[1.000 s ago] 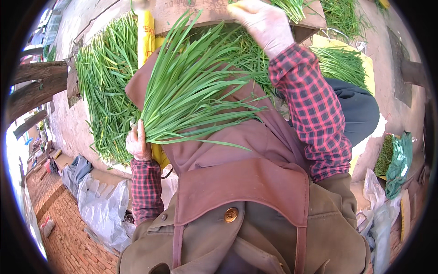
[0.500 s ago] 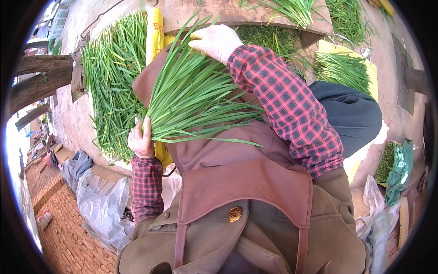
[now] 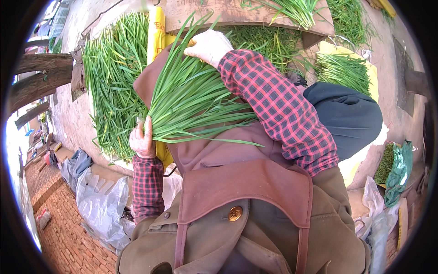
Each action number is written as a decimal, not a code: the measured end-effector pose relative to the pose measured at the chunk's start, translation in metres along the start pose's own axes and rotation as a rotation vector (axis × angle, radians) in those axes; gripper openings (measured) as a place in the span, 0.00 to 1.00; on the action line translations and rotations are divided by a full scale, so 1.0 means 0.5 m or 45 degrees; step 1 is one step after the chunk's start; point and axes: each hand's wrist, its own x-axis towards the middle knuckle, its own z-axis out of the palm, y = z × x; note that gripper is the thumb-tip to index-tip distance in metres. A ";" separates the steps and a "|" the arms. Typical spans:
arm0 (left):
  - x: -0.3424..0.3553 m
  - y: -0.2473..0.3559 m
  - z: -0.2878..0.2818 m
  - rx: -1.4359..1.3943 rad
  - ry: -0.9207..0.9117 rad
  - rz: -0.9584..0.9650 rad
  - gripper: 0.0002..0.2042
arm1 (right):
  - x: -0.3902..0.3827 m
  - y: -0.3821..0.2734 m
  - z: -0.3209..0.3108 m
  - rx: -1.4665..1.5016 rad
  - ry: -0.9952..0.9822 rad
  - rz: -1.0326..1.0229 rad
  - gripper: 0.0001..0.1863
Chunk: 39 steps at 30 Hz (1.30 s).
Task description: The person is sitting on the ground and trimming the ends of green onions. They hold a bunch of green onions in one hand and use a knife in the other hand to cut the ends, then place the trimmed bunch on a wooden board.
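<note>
Low brown wooden table (image 3: 219, 11), 12 to 1 o'clock: small bunch of slender green stalks (image 3: 299, 11) on top. Pale pinkish floor (image 3: 384, 52): yellow sheet (image 3: 374, 82) at 2 o'clock, bearing dense green-leaf bundle (image 3: 342, 71). Smooth maroon-brown apron (image 3: 223, 153), centre: fanned bunch of long green leaves (image 3: 191, 96) across it.

The left hand (image 3: 143, 140) partly hides the leaf bundle (image 3: 194, 98).

One held leaf bunch (image 3: 191, 93), two checked sleeves (image 3: 276, 100), one apron (image 3: 242, 182)
</note>
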 end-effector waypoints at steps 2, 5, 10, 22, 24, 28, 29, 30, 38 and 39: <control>0.000 0.000 0.001 -0.006 0.007 0.001 0.18 | 0.002 -0.001 0.005 -0.143 0.066 -0.057 0.18; -0.002 0.000 0.004 0.003 0.020 0.009 0.19 | 0.009 -0.001 0.019 -0.251 0.078 -0.156 0.18; 0.000 0.003 0.003 0.006 0.007 0.001 0.19 | 0.023 0.011 0.054 -0.194 0.314 -0.158 0.15; -0.024 0.047 0.013 -0.058 0.076 -0.173 0.25 | -0.097 0.128 -0.183 1.218 0.899 0.078 0.09; -0.033 0.056 0.013 -0.133 0.013 -0.266 0.27 | -0.141 0.147 -0.225 1.218 0.962 -0.061 0.10; -0.031 0.086 0.005 -0.245 -0.034 -0.380 0.29 | -0.230 0.183 -0.245 0.170 0.884 0.066 0.20; -0.036 0.090 0.009 -0.250 -0.027 -0.393 0.29 | -0.251 0.186 -0.234 0.168 0.801 0.012 0.21; -0.038 0.093 0.010 -0.247 -0.020 -0.406 0.29 | -0.273 0.163 -0.214 0.488 0.699 0.151 0.19; -0.020 0.113 0.003 -0.229 0.005 -0.401 0.31 | -0.267 0.133 -0.051 -0.347 0.137 -0.367 0.17; -0.021 0.114 0.003 -0.218 -0.010 -0.404 0.30 | -0.255 0.121 -0.045 -0.327 0.021 -0.251 0.19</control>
